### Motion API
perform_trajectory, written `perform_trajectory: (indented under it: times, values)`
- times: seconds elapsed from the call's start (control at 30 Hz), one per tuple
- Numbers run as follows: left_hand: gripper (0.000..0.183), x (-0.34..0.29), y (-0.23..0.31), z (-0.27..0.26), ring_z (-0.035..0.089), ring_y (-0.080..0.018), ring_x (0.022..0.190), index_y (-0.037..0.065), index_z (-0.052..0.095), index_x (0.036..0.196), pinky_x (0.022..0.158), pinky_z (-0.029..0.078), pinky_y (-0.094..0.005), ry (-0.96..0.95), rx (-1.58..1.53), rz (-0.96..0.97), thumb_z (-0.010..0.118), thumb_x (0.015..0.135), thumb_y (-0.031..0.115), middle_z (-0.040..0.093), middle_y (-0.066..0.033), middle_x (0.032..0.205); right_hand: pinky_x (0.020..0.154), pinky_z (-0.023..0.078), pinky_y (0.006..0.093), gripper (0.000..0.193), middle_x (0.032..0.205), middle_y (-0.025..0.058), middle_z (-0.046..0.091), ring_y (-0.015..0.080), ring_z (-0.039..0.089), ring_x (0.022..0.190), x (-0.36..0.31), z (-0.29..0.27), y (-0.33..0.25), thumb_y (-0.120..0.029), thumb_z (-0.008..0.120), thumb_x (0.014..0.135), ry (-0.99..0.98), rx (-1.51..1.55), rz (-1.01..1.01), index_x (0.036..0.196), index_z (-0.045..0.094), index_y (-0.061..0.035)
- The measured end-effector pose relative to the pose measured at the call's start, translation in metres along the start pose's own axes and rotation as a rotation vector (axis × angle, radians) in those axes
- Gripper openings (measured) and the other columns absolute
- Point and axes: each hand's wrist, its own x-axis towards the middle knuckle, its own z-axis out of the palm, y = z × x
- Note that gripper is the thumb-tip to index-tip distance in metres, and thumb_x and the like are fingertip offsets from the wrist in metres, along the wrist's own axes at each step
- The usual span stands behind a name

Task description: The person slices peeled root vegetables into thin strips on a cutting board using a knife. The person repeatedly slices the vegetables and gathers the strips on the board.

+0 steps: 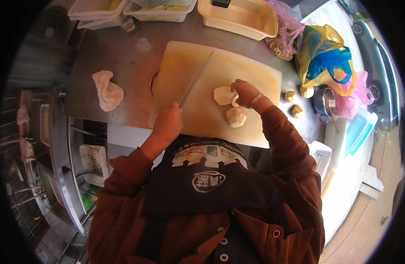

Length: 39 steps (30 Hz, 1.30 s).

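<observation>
My left hand (168, 119) is closed round the handle of a long kitchen knife (198, 77). Its blade points away from me over the pale yellowed cutting board (255, 72). On the board's right half, my right hand (247, 93) pinches a small pale vegetable slice (235, 101). Just left of those fingers lies a flat-faced cut piece of peeled root vegetable (222, 95). A rounder peeled root vegetable (236, 117), with faceted sides, rests nearer to me. My right fingers partly hide the slice.
Several smaller peeled vegetables (297, 111) lie right of the board, beside a blue-handled pot (324, 104). Plastic bags (327, 57) are piled behind them. A cream basket (237, 17) and white baskets (160, 12) line the far edge. A white cloth (108, 91) lies at left.
</observation>
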Motion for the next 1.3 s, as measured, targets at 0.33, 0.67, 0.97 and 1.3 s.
perform_trajectory:
  times: [0.33,0.67,0.97,1.3]
  values:
    - [0.017,0.003,-0.006,0.003,0.059,-0.0493,0.076,-0.002,0.048,0.088,0.066,0.045,-0.0555,-0.005,-0.003,0.011,0.055,0.092,0.013,0.060,-0.0292,0.074,0.066,0.051,0.0408,0.008,0.085,0.0114,0.065,0.0318,0.064,0.077,-0.010,-0.014,0.008,-0.006,0.065,0.073,0.203,0.147,-0.032,0.080,0.064,-0.0076]
    - [0.019,0.005,-0.001,-0.003,0.059,-0.0487,0.076,-0.002,0.049,0.087,0.067,0.045,-0.0555,-0.009,0.049,-0.008,0.055,0.093,0.015,0.061,-0.0296,0.075,0.067,0.052,0.0344,0.011,0.077,0.0152,0.069,0.0280,0.066,0.072,0.066,0.003,0.033,-0.010,0.070,0.070,0.406,0.381,-0.009,0.080,0.071,-0.0041]
    - [0.018,0.002,0.000,0.002,0.058,-0.0494,0.073,-0.002,0.048,0.086,0.065,0.044,-0.0559,0.030,0.034,0.009,0.055,0.092,0.014,0.060,-0.0289,0.073,0.071,0.051,0.0315,0.013,0.077,0.0078,0.070,0.0183,0.064,0.073,0.048,0.003,0.009,-0.011,0.070,0.073,-0.060,0.357,-0.028,0.083,0.072,-0.0040]
    - [0.018,0.003,0.006,0.002,0.058,-0.0487,0.077,-0.003,0.048,0.086,0.068,0.045,-0.0552,-0.014,0.059,-0.060,0.056,0.092,0.013,0.060,-0.0285,0.078,0.070,0.052,0.0387,0.009,0.078,0.0133,0.068,0.0338,0.063,0.073,0.067,0.011,0.028,-0.011,0.067,0.076,0.386,0.389,-0.048,0.084,0.069,-0.0051]
